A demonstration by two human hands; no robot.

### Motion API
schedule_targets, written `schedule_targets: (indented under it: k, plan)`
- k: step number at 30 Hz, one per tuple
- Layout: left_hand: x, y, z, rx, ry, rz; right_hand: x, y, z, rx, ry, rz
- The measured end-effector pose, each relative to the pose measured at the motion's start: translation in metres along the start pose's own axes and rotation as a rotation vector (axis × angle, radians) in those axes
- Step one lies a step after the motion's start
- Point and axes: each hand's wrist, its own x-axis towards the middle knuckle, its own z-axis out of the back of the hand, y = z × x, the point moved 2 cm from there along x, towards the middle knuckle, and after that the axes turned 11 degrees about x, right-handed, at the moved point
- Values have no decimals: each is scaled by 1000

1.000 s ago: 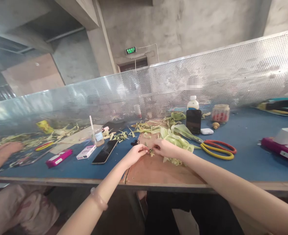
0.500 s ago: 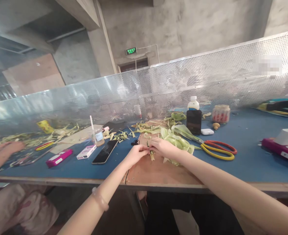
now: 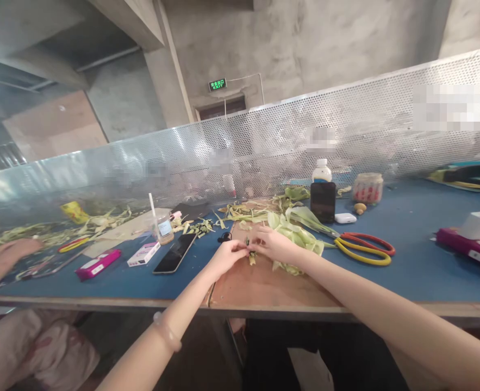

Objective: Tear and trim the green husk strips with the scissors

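Over a brown board (image 3: 272,290), my left hand (image 3: 225,257) and my right hand (image 3: 271,244) meet, fingertips almost touching. Both pinch a small bundle of plant strips (image 3: 252,261), dark green above and pale yellow below, which looks like corn husk. The fingers hide its middle. Beside my right hand lies a heap of pale green husk leaves (image 3: 294,236). Scissors (image 3: 366,250) with one red and one yellow handle rest to the right, blades toward the leaves.
On the blue tabletop (image 3: 415,228) are a phone (image 3: 175,254), a white box (image 3: 143,254), a lidded cup with a straw (image 3: 165,230), a black upright device (image 3: 323,202) and a glass jar (image 3: 367,188). A perforated metal screen (image 3: 272,141) stands behind. Another person's hand (image 3: 15,252) is at far left.
My hands stay at the same spot with the bundle pinched; its pale lower end has shifted slightly. The person's hand at far left has moved a little.
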Motion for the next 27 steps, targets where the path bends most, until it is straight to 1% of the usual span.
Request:
schedule_targets:
  k: [2, 5, 8, 15, 18, 22, 27]
  plan:
    - [0, 0, 0, -15, -13, 4, -1, -2, -2, 7, 35, -13]
    - [0, 0, 0, -28, -13, 10, 0, -2, -6, 16, 59, 11]
    - [1, 1, 0, -32, -8, 1, 2, 1, -9, 21, 63, 37]
    - [0, -1, 1, -58, -11, -16, 1, 2, -10, 98, 35, 5]
    - [0, -1, 0, -70, -12, -34, 2, 1, -11, 106, 62, -6]
    - [0, 0, 1, -46, -36, -32, 2, -1, -12, 149, 53, -72]
    - [1, 2, 1, -58, -39, -47, 1, -2, -10, 225, 17, -205]
